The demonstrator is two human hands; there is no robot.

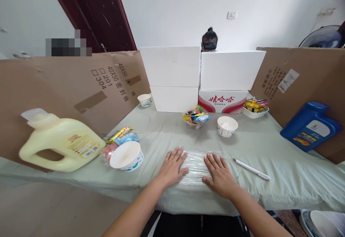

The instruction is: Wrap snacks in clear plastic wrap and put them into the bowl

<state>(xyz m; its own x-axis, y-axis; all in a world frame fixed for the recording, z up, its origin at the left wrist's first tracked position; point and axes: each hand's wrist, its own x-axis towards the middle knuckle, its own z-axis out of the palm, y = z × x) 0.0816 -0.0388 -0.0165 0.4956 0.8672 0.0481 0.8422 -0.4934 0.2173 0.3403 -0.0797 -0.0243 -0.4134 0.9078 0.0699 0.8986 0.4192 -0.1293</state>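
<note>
My left hand (172, 168) and my right hand (219, 174) lie flat, fingers spread, on a sheet of clear plastic wrap (196, 165) spread on the pale green tablecloth (269, 147) near the front edge. Neither hand grips anything. A white pen (251, 169) lies just right of my right hand. A white paper bowl (126, 156) sits to the left of my left hand, beside several snack packets (121, 136). Further back stand an empty white paper bowl (227, 126) and a clear bowl of wrapped candies (196, 118).
A pale yellow detergent jug (60, 142) stands at left, a blue jug (311, 125) at right. Cardboard walls (81, 86) flank the table; white foam boxes (172, 75) stand at the back with a person's head behind them. A small cup (145, 100) and a snack tray (254, 107) sit near the boxes.
</note>
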